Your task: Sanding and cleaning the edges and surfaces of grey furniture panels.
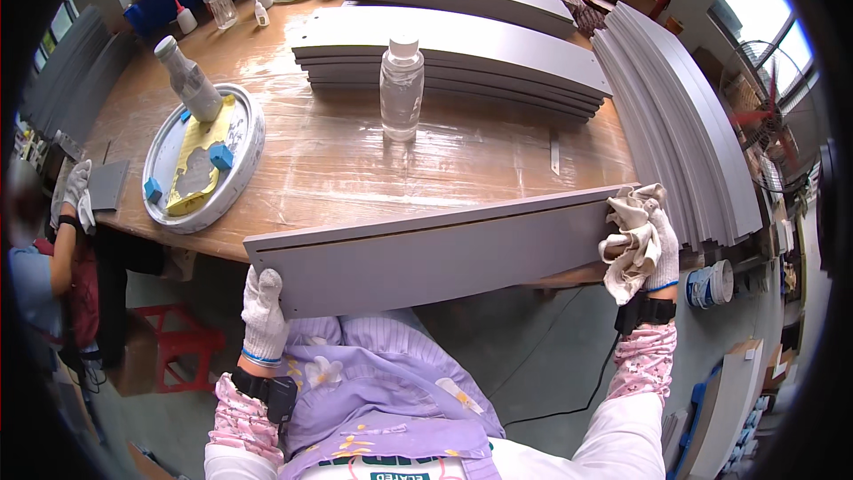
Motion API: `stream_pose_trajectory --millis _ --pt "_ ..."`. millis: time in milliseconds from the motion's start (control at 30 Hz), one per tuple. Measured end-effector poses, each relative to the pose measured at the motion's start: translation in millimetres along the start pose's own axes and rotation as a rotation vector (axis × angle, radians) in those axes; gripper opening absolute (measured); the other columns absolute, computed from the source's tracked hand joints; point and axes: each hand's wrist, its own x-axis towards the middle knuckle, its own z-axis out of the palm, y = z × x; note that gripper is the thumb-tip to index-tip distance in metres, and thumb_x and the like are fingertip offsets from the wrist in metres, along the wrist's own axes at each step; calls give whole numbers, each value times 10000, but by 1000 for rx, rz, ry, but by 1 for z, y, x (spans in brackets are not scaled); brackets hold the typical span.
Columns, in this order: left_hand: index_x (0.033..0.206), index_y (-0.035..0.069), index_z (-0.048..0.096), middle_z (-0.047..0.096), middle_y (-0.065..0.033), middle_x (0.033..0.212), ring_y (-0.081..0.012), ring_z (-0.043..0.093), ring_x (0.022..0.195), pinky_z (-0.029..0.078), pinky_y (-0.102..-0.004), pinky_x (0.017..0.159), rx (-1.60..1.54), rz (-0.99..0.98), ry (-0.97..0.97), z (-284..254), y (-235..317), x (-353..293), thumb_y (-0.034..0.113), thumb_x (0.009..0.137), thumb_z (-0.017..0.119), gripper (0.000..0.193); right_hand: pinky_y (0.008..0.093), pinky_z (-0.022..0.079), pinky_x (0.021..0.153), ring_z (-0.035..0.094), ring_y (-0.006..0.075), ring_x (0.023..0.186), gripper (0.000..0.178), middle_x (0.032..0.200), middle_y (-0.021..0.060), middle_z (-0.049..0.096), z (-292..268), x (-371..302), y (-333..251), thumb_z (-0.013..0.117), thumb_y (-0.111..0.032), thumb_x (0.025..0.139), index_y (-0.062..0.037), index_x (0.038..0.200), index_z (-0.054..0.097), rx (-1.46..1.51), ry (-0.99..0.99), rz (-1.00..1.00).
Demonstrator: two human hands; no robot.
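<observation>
A long grey panel (435, 253) stands on its edge along the near side of the wooden table (338, 160). My left hand (263, 311), in a white glove, grips the panel's lower left corner. My right hand (653, 244), also gloved, holds the panel's right end together with a crumpled beige cloth (629, 236) pressed against it.
A clear plastic bottle (402, 89) stands mid-table before stacks of grey panels (444, 53), with more panels (684, 124) leaning at the right. A round metal tray (160, 160) with yellow sponge, blue blocks and a glue bottle (188, 80) sits left. Another person's gloved hand (78, 196) is far left.
</observation>
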Motion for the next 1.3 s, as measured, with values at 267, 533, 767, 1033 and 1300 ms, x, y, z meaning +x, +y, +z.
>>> stream_pose_trajectory --millis 267,533,767,1033,1300 --pt "1344 69 487 604 -20 1142 -121 592 989 515 -278 838 -38 148 35 -15 -7 -12 486 940 628 597 312 563 801 662 187 940 347 1089 94 656 -1 -19 9 510 -302 1028 -22 1220 584 39 49 -76" --pt "1318 51 489 594 -30 1120 -139 578 987 495 -294 840 149 219 181 -53 -29 -19 537 898 659 664 293 573 780 657 188 941 257 1090 92 640 79 -40 -38 554 -188 1001 -26 1196 593 -163 -38 -470" --pt "1300 29 509 577 -98 1176 -234 591 1007 504 -358 866 1052 502 329 -89 -44 -23 419 986 552 502 357 511 878 647 258 977 273 987 90 664 168 -61 -32 748 -18 711 -48 978 697 -1290 -165 -815" --pt "1193 -6 526 572 -204 1158 -371 588 976 499 -465 824 1253 729 286 -66 -6 -25 495 1005 453 540 365 511 647 606 238 767 182 898 66 580 287 -111 -12 727 -212 758 -105 845 609 -1098 -587 -1056" --pt "1202 15 527 581 -36 1025 -136 567 895 486 -290 736 138 385 179 -28 15 -29 474 925 636 547 379 550 736 665 304 836 374 1016 118 660 257 -124 -1 759 -102 717 -71 1077 665 -844 -542 -1041"
